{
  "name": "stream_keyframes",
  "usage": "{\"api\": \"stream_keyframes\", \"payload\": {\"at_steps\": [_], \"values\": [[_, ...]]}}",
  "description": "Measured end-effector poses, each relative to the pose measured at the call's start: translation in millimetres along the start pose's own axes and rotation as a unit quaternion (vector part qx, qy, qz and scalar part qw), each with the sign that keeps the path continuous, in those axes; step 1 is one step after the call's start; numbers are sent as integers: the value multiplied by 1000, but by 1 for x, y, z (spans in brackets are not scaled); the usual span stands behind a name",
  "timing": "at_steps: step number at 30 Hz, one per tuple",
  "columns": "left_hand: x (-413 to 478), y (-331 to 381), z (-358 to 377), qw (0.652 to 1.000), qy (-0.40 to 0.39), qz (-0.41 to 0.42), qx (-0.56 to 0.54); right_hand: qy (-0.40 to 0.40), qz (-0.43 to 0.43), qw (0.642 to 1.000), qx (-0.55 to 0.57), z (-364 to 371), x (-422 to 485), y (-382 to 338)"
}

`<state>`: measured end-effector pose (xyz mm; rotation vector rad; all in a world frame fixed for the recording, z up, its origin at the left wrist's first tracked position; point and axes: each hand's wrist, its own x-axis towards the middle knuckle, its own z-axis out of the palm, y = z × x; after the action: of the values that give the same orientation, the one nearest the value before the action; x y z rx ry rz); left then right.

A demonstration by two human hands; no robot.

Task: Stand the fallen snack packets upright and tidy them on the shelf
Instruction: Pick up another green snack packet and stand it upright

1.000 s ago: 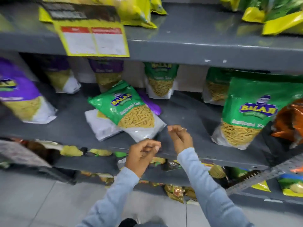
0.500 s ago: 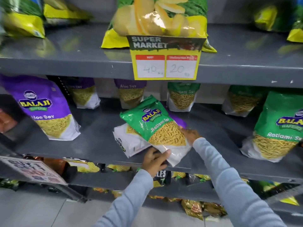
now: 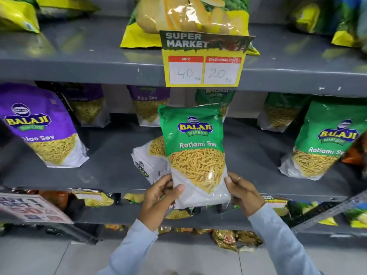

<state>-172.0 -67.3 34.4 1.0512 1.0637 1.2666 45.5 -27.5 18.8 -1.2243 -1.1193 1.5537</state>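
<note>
A green Ratlami Sev packet (image 3: 193, 147) is held upright in front of the middle grey shelf (image 3: 111, 175). My left hand (image 3: 158, 197) grips its lower left corner and my right hand (image 3: 245, 192) grips its lower right corner. Behind it, a second packet (image 3: 148, 161) lies flat on the shelf with its white back showing, partly hidden by the green one. A purple Aloo Sev packet (image 3: 39, 126) stands at the left. Another green Ratlami Sev packet (image 3: 321, 141) stands at the right.
Several smaller purple and green packets (image 3: 149, 106) stand along the shelf's back. A yellow price card (image 3: 204, 60) hangs from the upper shelf, which holds yellow chip bags (image 3: 188, 16). A lower shelf carries more snacks and a slanted offer sign (image 3: 29, 207) at the left.
Both hands have taken hold of the green packet, which lay tilted on the white one, and lifted it upright. The camera has moved closer and to the left.
</note>
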Motion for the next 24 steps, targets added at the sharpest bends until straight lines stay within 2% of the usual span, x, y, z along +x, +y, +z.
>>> {"api": "stream_keyframes", "payload": {"at_steps": [8, 17, 24], "values": [[-28, 10, -3, 1000, 0, -7, -22, 29, -71, 997, 22, 16, -52, 2], [-34, 11, 0, 1000, -19, 1, -13, 31, -86, 995, 26, 16, -67, 7], [-16, 8, 13, 998, -52, 27, 37, 25, -96, 995, 26, -10, -49, 9]]}}
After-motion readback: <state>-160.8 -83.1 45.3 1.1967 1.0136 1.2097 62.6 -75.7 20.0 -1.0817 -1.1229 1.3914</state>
